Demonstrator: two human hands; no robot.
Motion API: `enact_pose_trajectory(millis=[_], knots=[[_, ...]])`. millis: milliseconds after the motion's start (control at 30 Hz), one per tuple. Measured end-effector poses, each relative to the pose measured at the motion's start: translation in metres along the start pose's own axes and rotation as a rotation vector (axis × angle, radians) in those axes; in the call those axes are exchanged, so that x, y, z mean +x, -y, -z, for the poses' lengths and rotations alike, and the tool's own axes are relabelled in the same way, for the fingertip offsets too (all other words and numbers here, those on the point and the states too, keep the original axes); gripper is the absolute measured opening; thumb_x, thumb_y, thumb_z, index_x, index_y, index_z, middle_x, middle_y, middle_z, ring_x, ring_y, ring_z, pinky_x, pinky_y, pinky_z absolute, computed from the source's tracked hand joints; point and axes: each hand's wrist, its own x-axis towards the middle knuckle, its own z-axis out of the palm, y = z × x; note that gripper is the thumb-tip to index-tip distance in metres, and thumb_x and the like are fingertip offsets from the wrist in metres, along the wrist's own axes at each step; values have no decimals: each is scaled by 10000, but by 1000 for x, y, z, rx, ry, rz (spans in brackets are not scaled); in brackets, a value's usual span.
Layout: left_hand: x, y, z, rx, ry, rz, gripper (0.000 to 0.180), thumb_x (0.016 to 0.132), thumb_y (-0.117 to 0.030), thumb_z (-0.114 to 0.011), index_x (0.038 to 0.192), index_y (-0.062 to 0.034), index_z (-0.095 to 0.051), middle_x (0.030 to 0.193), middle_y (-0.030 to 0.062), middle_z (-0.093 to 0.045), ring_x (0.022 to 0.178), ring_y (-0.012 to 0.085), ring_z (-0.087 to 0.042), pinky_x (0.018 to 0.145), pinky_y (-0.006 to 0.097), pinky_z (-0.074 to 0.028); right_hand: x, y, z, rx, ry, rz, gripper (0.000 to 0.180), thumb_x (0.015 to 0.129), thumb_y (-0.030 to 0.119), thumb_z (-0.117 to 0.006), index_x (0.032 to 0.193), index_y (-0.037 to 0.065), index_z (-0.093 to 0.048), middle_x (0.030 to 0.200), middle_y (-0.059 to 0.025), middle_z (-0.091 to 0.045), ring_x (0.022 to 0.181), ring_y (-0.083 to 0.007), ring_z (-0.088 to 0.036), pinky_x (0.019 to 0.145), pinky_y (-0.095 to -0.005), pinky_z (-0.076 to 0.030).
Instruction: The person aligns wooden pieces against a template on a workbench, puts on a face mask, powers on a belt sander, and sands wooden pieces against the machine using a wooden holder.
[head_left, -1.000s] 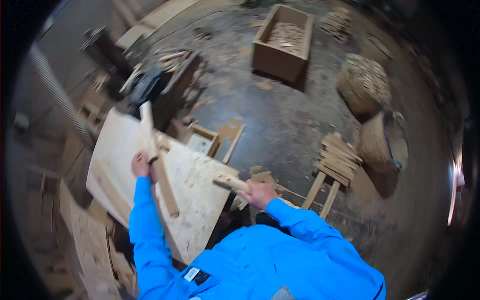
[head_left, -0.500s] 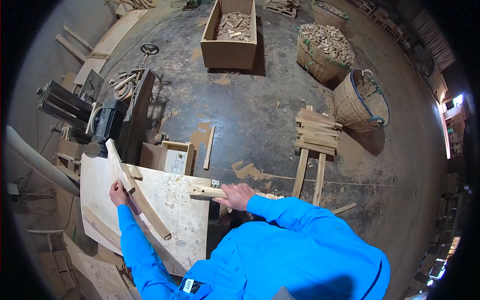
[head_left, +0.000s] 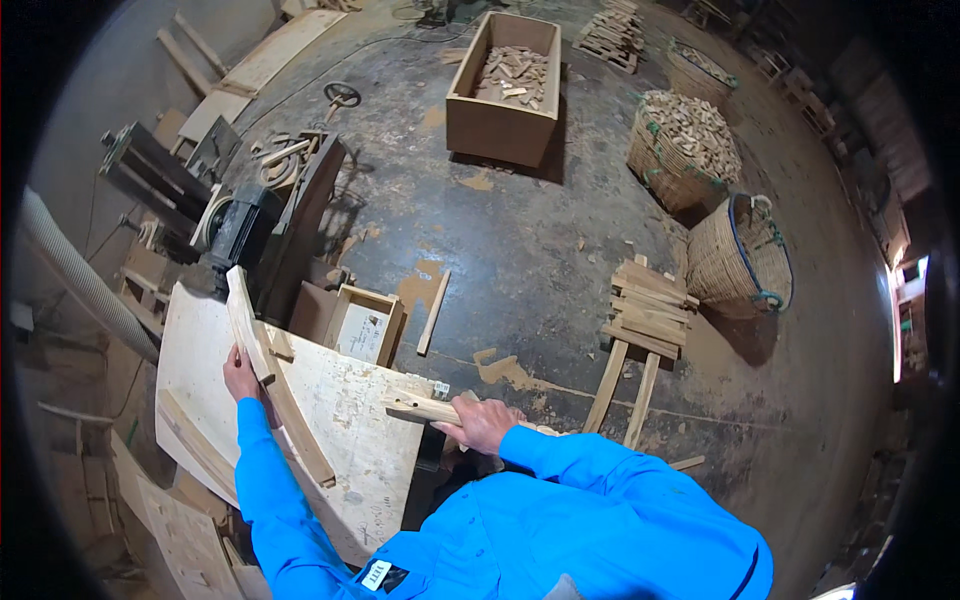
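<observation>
My left hand (head_left: pixel 241 377) grips the edge of a long curved wooden piece (head_left: pixel 288 405), which lies slantwise on a pale plywood board (head_left: pixel 375 460). Its upper end reaches toward a dark motor. A small wood block (head_left: pixel 277 342) sits beside that piece. Over the board's right edge, my right hand (head_left: pixel 484 422) is closed round a wooden bar (head_left: pixel 415 405) with dark holes near its left end. Another curved piece (head_left: pixel 198 450) rests on the board's left side.
A machine with a dark motor (head_left: pixel 245 225) stands beyond the board, near a ribbed hose (head_left: pixel 75 265). An open wooden box (head_left: pixel 365 322) adjoins the board. Stacked slats (head_left: pixel 648 312), woven baskets (head_left: pixel 735 255) and a large crate (head_left: pixel 500 130) of offcuts stand on the floor.
The view has shifted, so the floor objects appear lower and farther right. Both hands keep their holds, and the curved piece and the bar stay in nearly the same places.
</observation>
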Motion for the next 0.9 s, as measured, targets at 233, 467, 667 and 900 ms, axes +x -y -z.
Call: enact_pose_trajectory(millis=[233, 467, 667, 900], knots=[[-5, -31, -2, -136, -124, -112, 420, 922, -233, -693, 1311, -73, -703, 1169, 222, -722, 1111, 348, -683, 1009, 437, -515, 6, 6, -3, -53, -81, -21, 526, 956, 569, -648, 998, 46, -601, 784, -229, -713, 707, -441, -708, 616, -537, -558], [-17, -64, 43, -11, -154, -14, 384, 933, -316, -698, 1282, -159, -732, 1045, 265, -704, 1024, 426, -674, 922, 491, -533, 17, 16, -17, -103, -107, 68, 465, 971, 508, -643, 978, 46, -588, 812, -250, -709, 733, -453, -702, 647, -564, -542], [-15, -58, 51, -7, -212, -18, 424, 944, -368, -699, 1307, -150, -719, 1056, 247, -722, 1011, 403, -698, 912, 477, -541, 18, 20, -18, -100, -90, 45, 456, 984, 486, -626, 1038, 35, -597, 852, -273, -709, 810, -498, -689, 705, -588, -533], [-23, -72, 50, 10, -251, -33, 426, 941, -377, -697, 1297, -144, -728, 1082, 240, -698, 1047, 403, -674, 953, 465, -525, 17, 15, -17, -98, -129, 54, 479, 996, 512, -601, 1008, 34, -591, 867, -291, -706, 824, -502, -689, 715, -595, -533]])
